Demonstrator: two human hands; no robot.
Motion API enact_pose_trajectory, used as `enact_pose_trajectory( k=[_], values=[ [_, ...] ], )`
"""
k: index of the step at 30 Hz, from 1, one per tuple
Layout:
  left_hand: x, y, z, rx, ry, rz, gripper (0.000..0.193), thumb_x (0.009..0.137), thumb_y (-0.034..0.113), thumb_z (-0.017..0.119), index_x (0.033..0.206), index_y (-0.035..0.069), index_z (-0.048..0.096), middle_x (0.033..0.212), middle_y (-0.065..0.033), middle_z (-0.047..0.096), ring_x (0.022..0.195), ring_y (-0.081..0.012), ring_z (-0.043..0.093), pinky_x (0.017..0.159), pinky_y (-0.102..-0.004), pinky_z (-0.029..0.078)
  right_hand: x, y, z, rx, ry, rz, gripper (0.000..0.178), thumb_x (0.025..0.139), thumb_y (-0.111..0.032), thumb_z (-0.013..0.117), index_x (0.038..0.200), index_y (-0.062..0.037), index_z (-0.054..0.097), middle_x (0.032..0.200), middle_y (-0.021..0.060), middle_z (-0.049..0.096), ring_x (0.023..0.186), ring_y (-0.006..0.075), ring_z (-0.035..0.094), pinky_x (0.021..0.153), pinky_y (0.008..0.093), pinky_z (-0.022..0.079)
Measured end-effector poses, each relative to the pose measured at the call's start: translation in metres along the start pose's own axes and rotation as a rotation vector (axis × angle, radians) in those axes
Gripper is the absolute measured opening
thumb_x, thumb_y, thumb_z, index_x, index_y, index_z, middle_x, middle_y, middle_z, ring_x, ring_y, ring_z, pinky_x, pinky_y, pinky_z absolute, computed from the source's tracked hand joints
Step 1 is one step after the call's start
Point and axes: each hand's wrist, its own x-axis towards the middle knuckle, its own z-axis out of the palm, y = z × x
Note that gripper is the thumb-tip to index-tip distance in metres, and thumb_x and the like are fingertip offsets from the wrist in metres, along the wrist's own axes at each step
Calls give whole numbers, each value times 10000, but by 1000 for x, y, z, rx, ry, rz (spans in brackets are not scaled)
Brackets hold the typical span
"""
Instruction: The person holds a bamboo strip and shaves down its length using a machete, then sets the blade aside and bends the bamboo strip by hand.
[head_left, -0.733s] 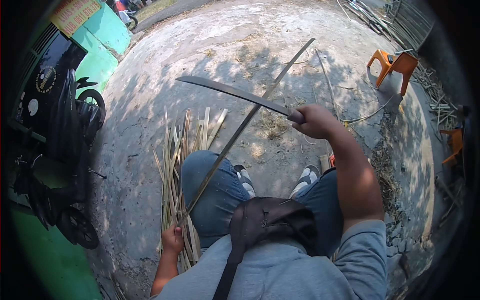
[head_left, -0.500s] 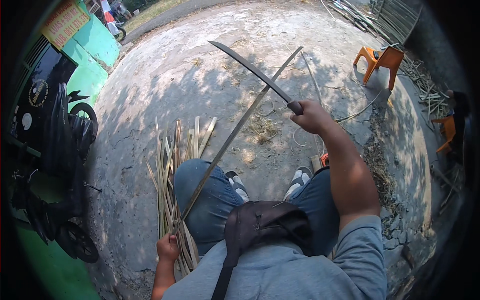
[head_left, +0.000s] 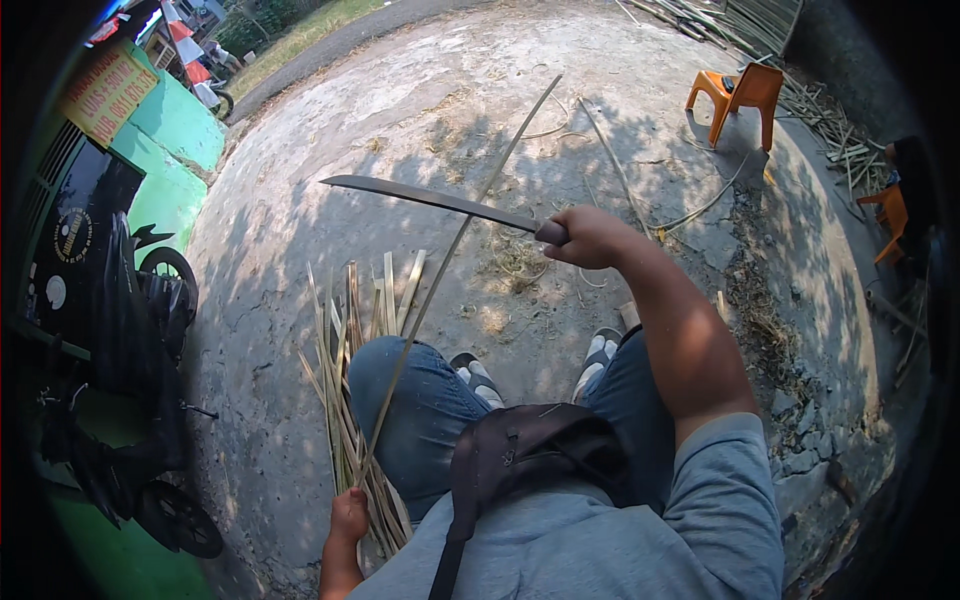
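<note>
My right hand [head_left: 592,238] is closed round the handle of a long machete [head_left: 420,197], its dark blade pointing left and slightly up. Low on the left, my left hand [head_left: 349,515] grips the near end of a long thin bamboo strip [head_left: 428,305]. The strip slants up and away past my left knee. Midway along it the blade crosses the strip; whether they touch I cannot tell. Beside my left leg lies a bundle of split bamboo strips [head_left: 337,385], partly hidden by my leg.
An orange plastic chair [head_left: 750,92] stands at the far right, with another orange chair [head_left: 888,218] by the right rim. Bamboo strips are heaped [head_left: 835,130] behind. A motorcycle [head_left: 140,400] is parked at left by a green wall [head_left: 170,195]. Loose strips [head_left: 615,160] lie on the concrete ahead.
The machete has swung from pointing up and away to lying nearly level, its tip moving left and nearer. My right hand has shifted slightly left and nearer. The bamboo strip stands a little steeper.
</note>
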Motion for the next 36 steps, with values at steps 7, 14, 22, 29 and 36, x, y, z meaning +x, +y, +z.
enact_pose_trajectory(
  k=[7,14,22,29,36],
  values=[
    [1,-5,-8,53,-56,-69,713,1080,625,375,715,36,542,636,-21,518,633,-149,500,610,-339,419,-12,-15,5,2,-1,-46,282,857,-265,769,1073,-85,744,950,192,740,893,368,714,795,459,541],
    [1,-5,-7,2,-70,-78,730,1085,630,346,705,36,535,643,-25,518,634,-150,495,613,-339,417,-18,-45,18,-234,-125,-218,221,842,-301,732,1010,-161,766,946,124,757,919,354,725,806,474,571],
    [-1,3,-3,41,-8,-43,804,1045,735,248,619,82,444,551,13,391,517,-129,377,499,-340,286,-1,-9,7,-13,47,25,250,861,-273,751,1061,-123,765,946,169,752,898,367,720,805,469,551],
    [2,11,-3,59,-15,-40,819,1043,738,226,617,73,443,549,-6,389,532,-144,399,514,-348,304,-12,-32,6,-163,-14,-85,248,856,-282,766,1025,-101,754,940,167,749,925,365,717,796,487,545],
    [2,4,-12,94,-35,-65,775,1062,677,341,697,22,535,636,-38,516,623,-173,506,608,-351,424,2,5,-7,-18,75,179,284,868,-277,745,1114,-137,769,1035,171,760,965,360,721,851,448,558]
  ],
)
